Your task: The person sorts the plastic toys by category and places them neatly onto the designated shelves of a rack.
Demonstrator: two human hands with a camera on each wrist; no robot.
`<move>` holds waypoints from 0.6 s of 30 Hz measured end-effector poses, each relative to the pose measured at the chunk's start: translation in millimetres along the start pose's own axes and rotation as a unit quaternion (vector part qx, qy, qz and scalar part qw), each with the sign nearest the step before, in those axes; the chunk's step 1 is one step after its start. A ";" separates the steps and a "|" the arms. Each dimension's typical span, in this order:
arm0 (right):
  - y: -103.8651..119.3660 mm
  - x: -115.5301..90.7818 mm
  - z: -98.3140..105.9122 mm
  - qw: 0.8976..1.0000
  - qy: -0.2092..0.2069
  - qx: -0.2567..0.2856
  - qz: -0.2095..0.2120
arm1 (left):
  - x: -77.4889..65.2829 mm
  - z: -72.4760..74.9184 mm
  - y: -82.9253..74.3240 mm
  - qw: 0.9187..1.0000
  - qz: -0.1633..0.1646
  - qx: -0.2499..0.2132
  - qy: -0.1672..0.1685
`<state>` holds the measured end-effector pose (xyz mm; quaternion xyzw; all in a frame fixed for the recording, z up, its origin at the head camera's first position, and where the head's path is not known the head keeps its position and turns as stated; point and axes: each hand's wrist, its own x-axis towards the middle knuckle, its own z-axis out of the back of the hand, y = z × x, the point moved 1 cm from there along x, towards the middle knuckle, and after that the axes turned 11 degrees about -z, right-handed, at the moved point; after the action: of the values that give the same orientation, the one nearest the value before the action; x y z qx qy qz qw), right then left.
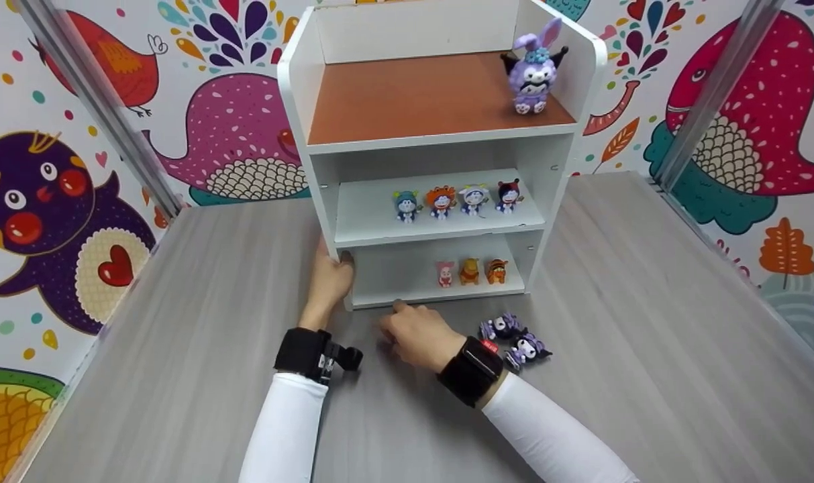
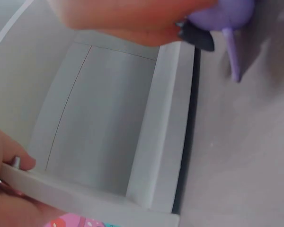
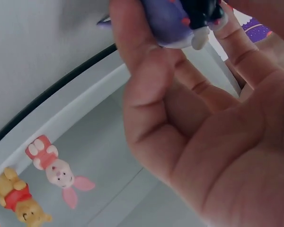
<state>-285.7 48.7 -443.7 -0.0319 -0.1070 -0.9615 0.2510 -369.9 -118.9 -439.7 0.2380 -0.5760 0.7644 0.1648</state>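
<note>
My left hand (image 1: 329, 276) grips the lower left side panel of a white shelf unit (image 1: 440, 138); in the left wrist view its thumb and fingers lie on either side of the panel's edge. Just in front of the bottom shelf is my right hand (image 1: 421, 335), fingers curled. It holds a purple figurine (image 3: 166, 24) with dark parts, mostly hidden by the hand in the head view. On the bottom shelf stand a pink piglet figurine (image 1: 445, 274), a yellow bear figurine (image 1: 469, 271) and an orange tiger figurine (image 1: 496, 271).
Beside my right wrist, purple-and-black figurines (image 1: 526, 349) lie on the grey table (image 1: 648, 322). Several small figurines (image 1: 474, 200) line the middle shelf. A larger purple bunny-eared figurine (image 1: 533, 74) stands on the brown top shelf (image 1: 407, 100). Patterned walls (image 1: 245, 127) enclose the table.
</note>
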 end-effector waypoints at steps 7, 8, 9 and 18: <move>-2.8 -1.5 5.7 1.000 0.019 -0.004 0.000 | -0.5 0.0 -0.7 1.000 0.009 0.000 -0.001; -3.2 -1.8 7.2 1.000 0.021 -0.002 -0.001 | -0.6 0.0 -0.8 1.000 0.010 0.000 0.000; -3.5 -2.0 9.1 1.000 0.025 0.001 -0.002 | -0.7 0.1 -1.0 1.000 0.012 -0.001 0.000; -6.4 -2.0 29.0 0.997 0.041 0.063 -0.015 | -1.8 -0.1 -1.6 1.000 0.023 0.007 0.011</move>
<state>-286.9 61.5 -416.9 0.0248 -0.1573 -0.9570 0.2424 -367.6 -118.4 -439.4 0.2169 -0.5745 0.7745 0.1520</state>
